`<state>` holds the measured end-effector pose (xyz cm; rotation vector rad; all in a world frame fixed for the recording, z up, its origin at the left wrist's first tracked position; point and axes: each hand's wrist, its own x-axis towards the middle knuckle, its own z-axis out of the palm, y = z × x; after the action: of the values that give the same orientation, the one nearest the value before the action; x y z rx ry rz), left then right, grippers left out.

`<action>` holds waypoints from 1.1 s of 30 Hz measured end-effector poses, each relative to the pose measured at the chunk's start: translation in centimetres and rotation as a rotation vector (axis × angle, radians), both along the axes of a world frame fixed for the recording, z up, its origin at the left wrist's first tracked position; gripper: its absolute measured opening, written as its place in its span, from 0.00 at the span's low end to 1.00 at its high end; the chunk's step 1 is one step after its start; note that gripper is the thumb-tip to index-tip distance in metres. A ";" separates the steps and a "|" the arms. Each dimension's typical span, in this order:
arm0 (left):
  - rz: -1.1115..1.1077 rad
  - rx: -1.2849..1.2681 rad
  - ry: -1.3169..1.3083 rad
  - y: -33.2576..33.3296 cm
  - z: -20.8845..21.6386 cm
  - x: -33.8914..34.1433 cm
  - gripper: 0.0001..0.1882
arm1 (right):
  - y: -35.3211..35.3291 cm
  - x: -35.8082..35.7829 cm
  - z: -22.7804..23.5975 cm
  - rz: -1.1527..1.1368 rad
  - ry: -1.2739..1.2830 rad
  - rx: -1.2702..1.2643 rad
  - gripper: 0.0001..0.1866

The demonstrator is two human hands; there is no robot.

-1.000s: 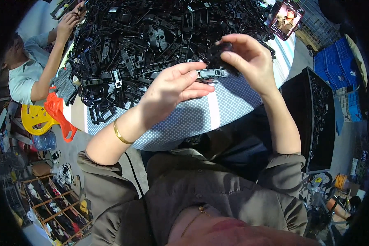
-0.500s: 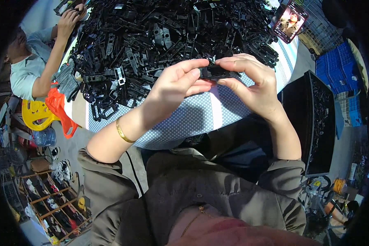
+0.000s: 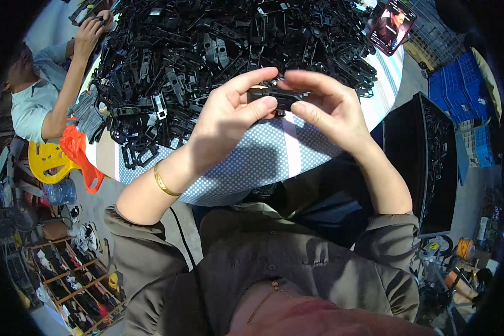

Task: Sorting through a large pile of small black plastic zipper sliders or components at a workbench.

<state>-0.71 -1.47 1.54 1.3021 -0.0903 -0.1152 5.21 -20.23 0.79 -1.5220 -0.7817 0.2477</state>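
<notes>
Between my two hands is a slim black plastic part (image 3: 283, 101), held over the near edge of the table. My left hand (image 3: 229, 106) grips its left end, the thumb along the near side and the index finger raised above it. At the right end, my right hand (image 3: 333, 109) has its thumb against the part, while its slightly blurred upper fingers arch over the top. The fingers hide some of the part. Just beyond my hands lies a big heap of similar black plastic parts (image 3: 218, 50).
A patterned cloth (image 3: 235, 162) covers the table. A phone (image 3: 393, 27) stands at the far right edge. A black bin (image 3: 411, 162) of parts is at right. A co-worker's hand (image 3: 88, 36) handles a part at far left, near a grey glove (image 3: 88, 109) and orange bag (image 3: 75, 145).
Both hands have shifted slightly left, and the black part has turned a little between them. My right index finger has moved along its top. The phone's picture differs.
</notes>
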 end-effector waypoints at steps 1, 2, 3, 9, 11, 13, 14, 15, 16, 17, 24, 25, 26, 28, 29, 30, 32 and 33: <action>-0.019 0.041 -0.028 0.1 0.0 0.0 0.24 | -0.4 0.2 0.4 0.043 0.102 -0.135 0.18; -0.018 0.040 -0.027 0.0 0.3 -0.1 0.24 | -0.6 0.3 0.5 0.065 0.115 -0.160 0.17; -0.022 0.040 -0.032 -0.1 0.6 -0.2 0.24 | -0.8 0.3 0.6 0.087 0.127 -0.184 0.17; -0.156 0.011 -0.086 0.2 0.8 -0.3 0.26 | -1.3 -0.2 0.6 0.057 0.145 -0.075 0.16; -0.224 -0.093 -0.060 -0.2 0.7 -0.6 0.25 | -2.3 1.3 0.4 0.207 0.156 -0.105 0.16; -0.276 0.243 -0.340 -1.3 -0.5 -1.4 0.18 | -2.7 2.2 0.5 0.324 0.361 0.144 0.21; -0.410 0.474 -0.334 -1.5 0.2 -1.8 0.17 | -2.6 2.1 0.4 0.192 0.274 0.085 0.26; -0.543 0.706 -0.322 -1.6 0.9 -2.3 0.15 | -2.9 2.3 0.3 0.079 0.151 -0.077 0.18; -0.590 0.728 -0.401 -1.8 0.6 -2.5 0.14 | -2.4 1.8 0.0 -0.015 -0.060 -0.178 0.14; -0.639 0.749 -0.483 -1.9 0.0 -2.5 0.13 | -1.7 1.0 0.0 -0.112 -0.274 -0.277 0.11; -0.348 0.792 -0.772 -0.8 0.5 -1.6 0.12 | 0.8 -0.2 -0.5 -0.154 -0.867 -0.443 0.15; -0.347 0.797 -0.772 0.0 0.8 -1.1 0.12 | 0.9 -0.2 -0.4 -0.185 -0.878 -0.450 0.13; -0.197 1.017 -0.888 1.2 1.0 -0.3 0.13 | 1.0 -0.1 -0.6 -0.192 -0.863 -0.471 0.16; 0.042 1.326 -0.840 2.4 1.8 -0.1 0.13 | 1.1 -0.1 -0.6 -0.216 -0.876 -0.511 0.16; 0.129 1.426 -0.669 2.9 2.4 -0.4 0.13 | 1.5 0.0 -0.7 -0.230 -0.893 -0.532 0.15; 0.102 1.541 -0.565 3.1 2.5 -0.3 0.15 | 1.7 0.0 -0.8 -0.239 -0.914 -0.545 0.14; 0.103 1.637 -0.590 3.2 1.8 -0.3 0.10 | 1.7 -0.2 -0.6 -0.253 -0.919 -0.540 0.13; 0.093 1.672 -0.594 3.0 1.7 -0.6 0.10 | 1.7 -0.4 -0.6 -0.272 -0.914 -0.554 0.13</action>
<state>-1.26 1.55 3.22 2.9748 -0.5142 0.3802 4.76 -18.55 0.23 -2.2782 -1.2569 -0.5225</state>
